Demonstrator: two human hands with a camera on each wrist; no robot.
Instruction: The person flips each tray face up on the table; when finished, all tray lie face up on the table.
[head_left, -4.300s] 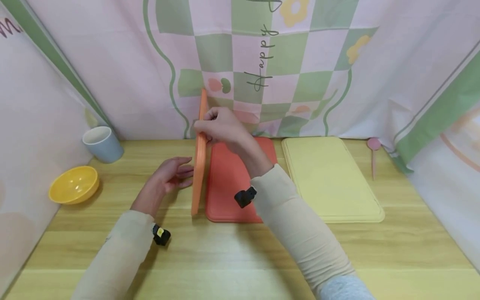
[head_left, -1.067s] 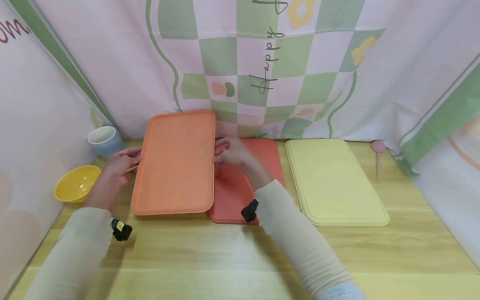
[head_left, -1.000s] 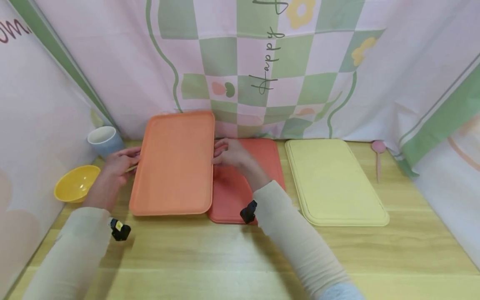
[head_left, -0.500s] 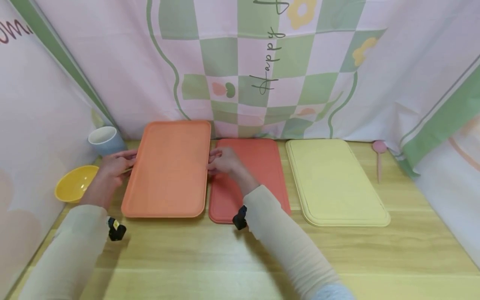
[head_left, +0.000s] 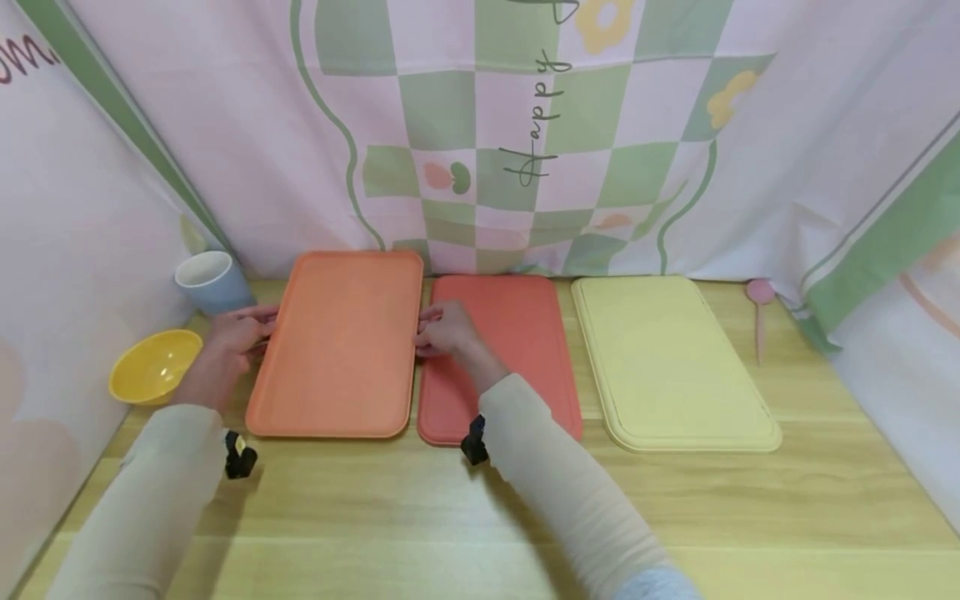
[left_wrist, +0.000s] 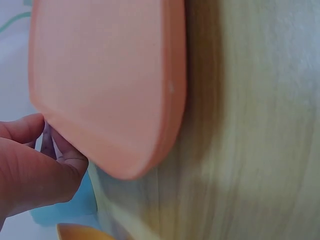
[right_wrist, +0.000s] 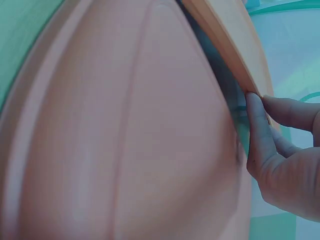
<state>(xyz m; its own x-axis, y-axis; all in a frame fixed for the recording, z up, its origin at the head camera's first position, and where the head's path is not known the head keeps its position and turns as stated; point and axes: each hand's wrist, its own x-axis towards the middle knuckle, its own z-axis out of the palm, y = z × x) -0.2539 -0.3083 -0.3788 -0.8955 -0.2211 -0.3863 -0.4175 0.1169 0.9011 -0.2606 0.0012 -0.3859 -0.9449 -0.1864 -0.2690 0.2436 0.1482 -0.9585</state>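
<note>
An orange rectangular tray (head_left: 341, 346) with rounded corners and a low rim lies level, close over the left part of the wooden table. My left hand (head_left: 232, 337) holds its left long edge; in the left wrist view the thumb and fingers (left_wrist: 30, 127) meet at the rim. At the opposite edge my right hand (head_left: 450, 329) pinches the rim, and its fingertips (right_wrist: 257, 110) show on both sides of it in the right wrist view. A red tray-like panel (head_left: 510, 358) with a line along its border lies beneath my right hand, just right of the orange tray.
Farther right lies a yellow panel (head_left: 667, 362) of similar shape, then a pink spoon (head_left: 760, 293). At the left stand a blue cup (head_left: 215, 283) and a yellow bowl (head_left: 153, 367), both near my left hand. A printed cloth (head_left: 510, 108) hangs behind the table.
The orange tray was on edge in the right hand, the left hand beside it. Both hands then held it flat over part of the red panel; it has since moved left and down, off the panel.
</note>
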